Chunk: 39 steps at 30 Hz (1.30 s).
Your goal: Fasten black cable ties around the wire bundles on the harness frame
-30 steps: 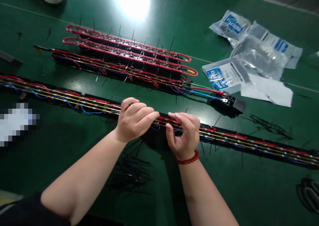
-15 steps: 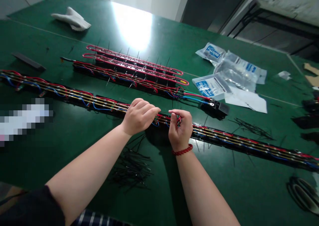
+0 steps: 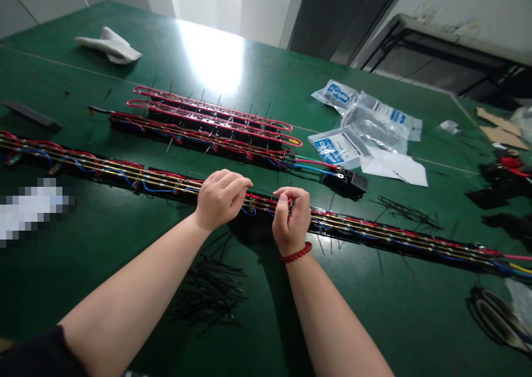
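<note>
Across the green table (image 3: 133,288) runs a long black wire assembly (image 3: 374,230), with red, yellow and blue wires along its top. Over its middle is my left hand (image 3: 219,200), its thumb and fingers pinched together. My right hand (image 3: 291,220), with a red bead bracelet (image 3: 296,253) at the wrist, is also closed in a pinch just to the right. A small gap separates the fingertips, and whatever they hold is too thin to make out. Nearer me, below the assembly, lies a pile of thin black ties (image 3: 211,291).
Behind the assembly lies a shorter bundle (image 3: 199,133) with red looped wires and upright tie ends, ending in a black connector (image 3: 347,183). Plastic bags (image 3: 374,122) are at the back right, scissors (image 3: 496,316) at the front right, a white glove (image 3: 110,45) at the back left.
The view has shifted, so the table's contents sit slightly further left and lower. My fingertips are a little further apart; both hands remain pinched over the assembly.
</note>
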Each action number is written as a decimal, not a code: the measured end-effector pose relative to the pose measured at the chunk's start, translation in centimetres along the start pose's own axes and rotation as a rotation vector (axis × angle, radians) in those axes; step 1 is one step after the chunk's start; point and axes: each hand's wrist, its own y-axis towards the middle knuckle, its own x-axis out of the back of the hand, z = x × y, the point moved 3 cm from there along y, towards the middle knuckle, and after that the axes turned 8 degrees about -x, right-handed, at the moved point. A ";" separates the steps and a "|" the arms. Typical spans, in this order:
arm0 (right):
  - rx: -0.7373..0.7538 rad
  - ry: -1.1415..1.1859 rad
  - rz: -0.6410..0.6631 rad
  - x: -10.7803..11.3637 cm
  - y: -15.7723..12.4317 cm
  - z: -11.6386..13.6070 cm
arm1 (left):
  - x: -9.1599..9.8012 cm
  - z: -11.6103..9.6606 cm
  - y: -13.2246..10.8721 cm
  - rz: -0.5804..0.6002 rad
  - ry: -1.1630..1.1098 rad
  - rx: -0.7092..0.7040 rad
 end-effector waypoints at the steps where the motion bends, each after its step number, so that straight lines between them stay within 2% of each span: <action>1: -0.003 -0.003 0.000 0.0 0.0 0.0 | -0.1 0.0 0.0 0.008 -0.002 0.004; 5: 0.003 -0.014 0.007 0.0 0.0 0.0 | -0.3 0.0 0.0 0.028 -0.001 0.008; 11: 0.021 0.028 -0.011 0.0 -0.1 -0.2 | -0.1 0.3 0.0 -0.073 0.020 0.100; 17: -0.008 0.039 0.010 0.0 -0.3 -0.4 | -0.4 0.5 -0.1 -0.013 -0.025 0.113; 23: 0.021 -0.030 0.011 0.2 -0.4 -0.1 | -0.5 0.6 0.0 -0.006 -0.025 0.145; 39: 0.054 -0.076 -0.012 0.1 -0.5 0.1 | -0.5 0.5 0.0 -0.002 -0.021 0.127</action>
